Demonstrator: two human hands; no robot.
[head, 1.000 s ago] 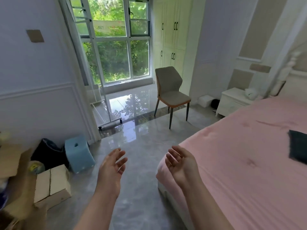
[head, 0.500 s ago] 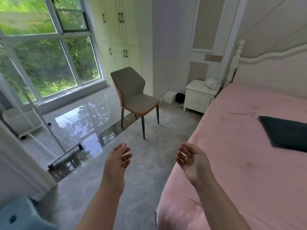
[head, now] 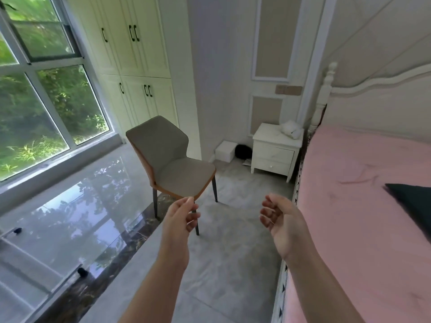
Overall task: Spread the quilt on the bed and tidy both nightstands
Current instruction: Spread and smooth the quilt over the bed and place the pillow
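A pink quilt covers the bed on the right, lying flat up to the white headboard. A dark folded cloth lies on it at the right edge. A white nightstand stands beside the bed's head, with a crumpled white object on its top. My left hand and my right hand are raised over the floor beside the bed, both empty with fingers loosely curled.
A grey chair with dark legs stands just beyond my left hand. A white box and a dark object sit on the floor left of the nightstand. White wardrobes and a large window line the far side.
My view has swung right and moved forward along the bed; the chair and nightstand are closer. Both hands stay raised and empty, the fingers curling in slightly.
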